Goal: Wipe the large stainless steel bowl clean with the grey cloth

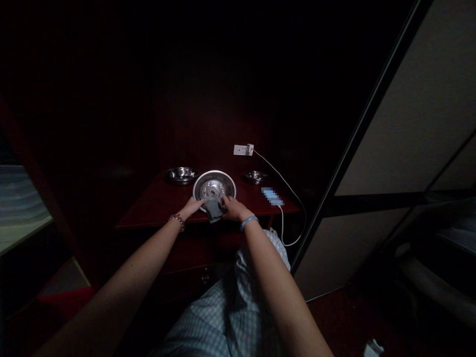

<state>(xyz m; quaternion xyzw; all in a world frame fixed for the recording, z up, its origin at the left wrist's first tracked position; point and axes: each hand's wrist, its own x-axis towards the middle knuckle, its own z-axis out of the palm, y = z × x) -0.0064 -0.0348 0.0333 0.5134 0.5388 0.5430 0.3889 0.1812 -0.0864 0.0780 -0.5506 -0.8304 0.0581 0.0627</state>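
A shiny metal bowl (pixel 215 181) is tilted with its inside towards me at the front of the dark red desk. My left hand (pixel 191 207) grips its near left rim, the thumb reaching to the edge of a grey cloth (pixel 214 210). Draped over the near rim, the cloth hangs down in front of the bowl. My right hand (pixel 233 207) is closed on the cloth's right side, close to the bowl's rim. The fingers behind the bowl and cloth are hidden.
Two more metal bowls stand on the desk (pixel 148 208), one back left (pixel 182 175) and a smaller one right (pixel 255 177). A blurred-out phone (pixel 272 196) lies at right, its white cable (pixel 293 186) looping to a wall socket (pixel 241 149). Drawers sit below.
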